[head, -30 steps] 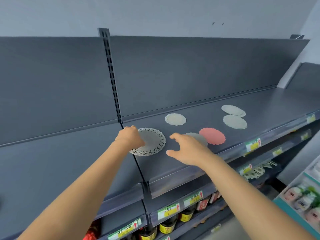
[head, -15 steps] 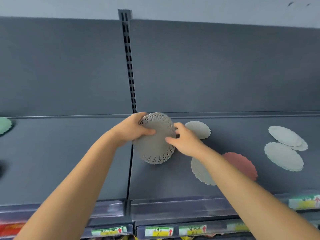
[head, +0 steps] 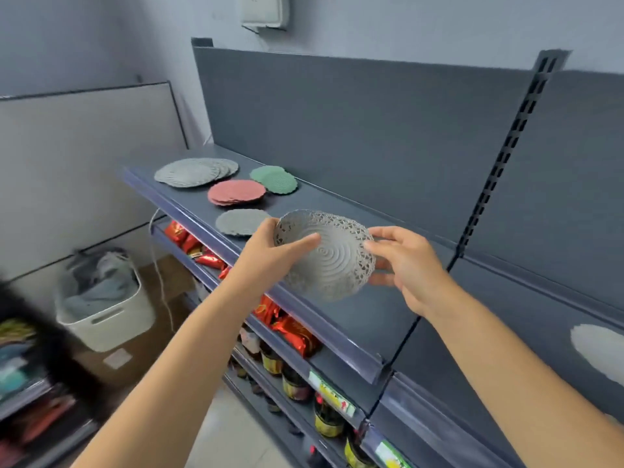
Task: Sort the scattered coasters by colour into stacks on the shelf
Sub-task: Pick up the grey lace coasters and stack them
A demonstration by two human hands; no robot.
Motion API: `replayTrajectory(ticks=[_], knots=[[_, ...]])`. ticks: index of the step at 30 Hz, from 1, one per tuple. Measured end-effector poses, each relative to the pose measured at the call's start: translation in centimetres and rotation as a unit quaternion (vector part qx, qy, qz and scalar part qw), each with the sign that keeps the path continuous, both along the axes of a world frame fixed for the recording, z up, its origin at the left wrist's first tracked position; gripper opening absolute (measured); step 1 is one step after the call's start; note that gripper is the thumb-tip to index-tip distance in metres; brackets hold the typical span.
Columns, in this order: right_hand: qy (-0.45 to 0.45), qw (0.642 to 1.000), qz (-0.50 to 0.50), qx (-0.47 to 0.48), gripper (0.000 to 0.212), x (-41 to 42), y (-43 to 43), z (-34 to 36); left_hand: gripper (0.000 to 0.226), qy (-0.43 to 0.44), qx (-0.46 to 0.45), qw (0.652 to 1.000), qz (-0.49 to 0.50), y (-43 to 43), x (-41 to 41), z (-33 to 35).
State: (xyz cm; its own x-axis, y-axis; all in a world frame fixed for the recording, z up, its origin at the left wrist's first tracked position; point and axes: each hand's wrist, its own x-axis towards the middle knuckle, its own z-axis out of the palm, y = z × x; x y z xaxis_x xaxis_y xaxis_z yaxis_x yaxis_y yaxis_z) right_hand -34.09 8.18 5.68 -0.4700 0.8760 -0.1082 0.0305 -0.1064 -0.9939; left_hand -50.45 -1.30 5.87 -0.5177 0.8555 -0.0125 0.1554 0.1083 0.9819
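A grey lace-edged coaster (head: 332, 261) hangs in the air above the dark shelf (head: 354, 319). My left hand (head: 270, 255) pinches its left rim, thumb on top. My right hand (head: 405, 261) holds its right rim with the fingertips. Further left on the shelf lie a fanned stack of grey coasters (head: 196, 172), a red stack (head: 236, 192), a green pair (head: 275, 179) and a single grey scalloped coaster (head: 239, 221). Another pale coaster (head: 597, 352) lies on the shelf at the far right.
Lower shelves hold red packets (head: 293, 332) and jars (head: 324, 420). A white bin (head: 104, 319) with cloth stands on a cardboard box at the left. A slotted upright (head: 499, 163) divides the grey back panel.
Both hands lifted the lace coaster off the shelf and carried it left. My view swung left, so the sorted stacks are in sight and the scattered coasters on the right have gone.
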Motion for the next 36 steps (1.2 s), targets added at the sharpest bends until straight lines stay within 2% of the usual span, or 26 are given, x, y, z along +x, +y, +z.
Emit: replayTrajectory(ticks=[5,9,13,15,17,26,31,34,36], knots=[[-0.010,0.998,0.054,0.002,0.022,-11.2,-2.1,-0.5,0.035,0.045,-0.029,0.996,0.068,-4.9,-10.4,-0.2],[-0.013,0.998,0.067,0.015,0.025,-21.2,-3.4,-1.2,0.022,0.077,-0.055,0.993,0.066,-7.2,-19.6,-0.6],[-0.011,0.997,0.070,0.018,0.024,-29.4,-3.9,-1.6,0.024,0.070,-0.062,0.992,0.080,-7.9,-27.5,-0.9],[-0.020,0.997,0.070,0.029,0.024,-32.4,-3.4,-1.8,0.037,0.074,-0.077,0.991,0.083,-7.3,-30.9,-1.0],[-0.023,0.997,0.064,0.042,0.025,-35.0,-2.4,-1.8,0.056,0.080,-0.097,0.989,0.083,-5.9,-34.1,-1.1],[-0.068,0.991,0.046,0.109,0.028,-47.4,7.8,-2.0,0.074,0.161,-0.110,0.979,0.056,5.7,-46.5,-2.1],[-0.155,0.972,0.023,0.173,0.021,-53.0,16.0,-1.6,0.078,0.256,-0.183,0.948,0.047,13.1,-53.3,-2.1],[-0.216,0.948,0.015,0.232,0.026,-55.2,19.4,-1.7,0.071,0.338,-0.173,0.922,0.076,16.5,-56.4,-2.2],[-0.238,0.939,0.025,0.246,0.024,-55.9,20.7,-1.9,0.068,0.369,-0.175,0.911,0.053,18.3,-57.7,-2.5]])
